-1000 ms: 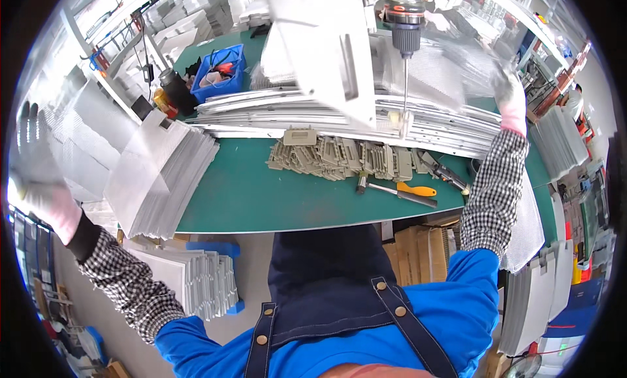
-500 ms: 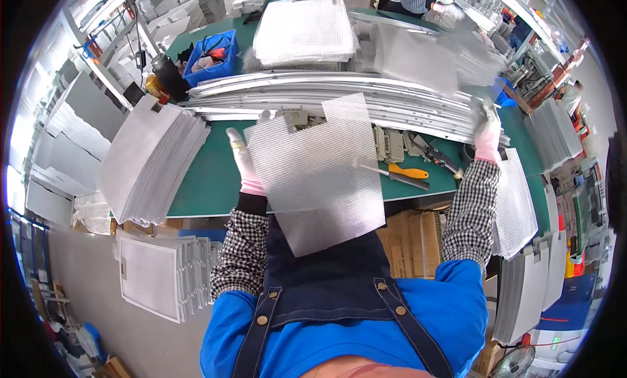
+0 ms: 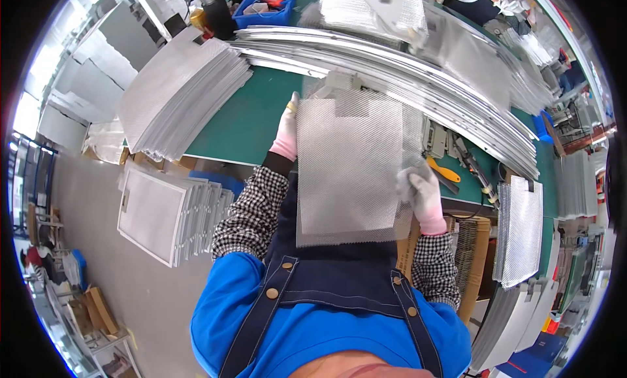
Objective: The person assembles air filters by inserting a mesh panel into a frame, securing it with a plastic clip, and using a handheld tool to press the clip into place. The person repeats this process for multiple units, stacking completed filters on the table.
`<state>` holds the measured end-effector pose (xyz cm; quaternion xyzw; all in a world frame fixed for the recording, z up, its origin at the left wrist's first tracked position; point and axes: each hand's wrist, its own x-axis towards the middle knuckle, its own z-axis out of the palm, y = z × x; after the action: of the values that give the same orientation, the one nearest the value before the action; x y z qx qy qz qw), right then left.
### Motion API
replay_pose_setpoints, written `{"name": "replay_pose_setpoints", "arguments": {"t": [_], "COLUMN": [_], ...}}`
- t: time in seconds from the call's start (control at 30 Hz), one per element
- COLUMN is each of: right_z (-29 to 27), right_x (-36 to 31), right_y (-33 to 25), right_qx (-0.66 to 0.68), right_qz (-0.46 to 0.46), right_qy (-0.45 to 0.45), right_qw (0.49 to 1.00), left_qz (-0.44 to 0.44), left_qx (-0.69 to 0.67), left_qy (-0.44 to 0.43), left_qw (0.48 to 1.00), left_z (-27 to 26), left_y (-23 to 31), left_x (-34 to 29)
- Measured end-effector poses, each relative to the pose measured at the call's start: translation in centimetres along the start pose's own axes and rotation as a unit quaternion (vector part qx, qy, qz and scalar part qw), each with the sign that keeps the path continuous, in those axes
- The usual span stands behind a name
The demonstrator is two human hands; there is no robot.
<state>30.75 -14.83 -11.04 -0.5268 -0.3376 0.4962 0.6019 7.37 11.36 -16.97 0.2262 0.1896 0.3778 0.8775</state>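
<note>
A silver metal mesh sheet point(image 3: 349, 175) with a notch in its top edge is held up in front of my apron. Its outline looks doubled, so a second sheet may lie against it. My left hand point(image 3: 286, 131), in a white glove with a pink cuff, grips the left edge; the thumb points up and the other fingers are hidden behind the mesh. At the lower right edge, my gloved right hand point(image 3: 424, 196) has its fingers curled in on the mesh, slightly smeared by motion.
Long white metal strips point(image 3: 392, 71) cross the green table point(image 3: 228, 126). Stacked mesh sheets stand left point(image 3: 176, 94) and right point(image 3: 520, 231). A yellow-handled tool point(image 3: 444, 171) and a power screwdriver point(image 3: 475, 165) lie right of my sheet. A blue bin point(image 3: 264, 12) sits at the back.
My right hand has come from beside the strips at far right to the mesh sheet's right edge. The sheet has turned from tilted to nearly straight. The whole view has shifted.
</note>
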Motion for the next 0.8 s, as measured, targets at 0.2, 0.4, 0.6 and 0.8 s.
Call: {"name": "replay_pose_setpoints", "arguments": {"t": [0.2,0.4,0.6,0.8], "right_z": [1.6,0.8,-0.2,-7.4], "right_x": [-0.2,-0.4,0.2,5.9], "right_y": [1.4,1.7,3.4,-5.6], "right_qx": [-0.093,-0.113,-0.147,-0.538], "right_qz": [0.069,0.065,0.071,-0.068], "right_qy": [0.047,0.06,0.057,-0.018], "right_qw": [0.992,0.99,0.985,0.84], "left_qz": [-0.013,-0.006,0.023,-0.036], "left_qx": [-0.031,-0.07,0.001,-0.054], "left_qy": [-0.105,-0.143,-0.171,-0.1], "left_qw": [0.994,0.987,0.985,0.993], "left_z": [2.2,1.8,1.3,2.1], "left_y": [0.7,0.5,0.4,0.6], "left_x": [-1.0,-0.9,-0.5,-1.2]}}
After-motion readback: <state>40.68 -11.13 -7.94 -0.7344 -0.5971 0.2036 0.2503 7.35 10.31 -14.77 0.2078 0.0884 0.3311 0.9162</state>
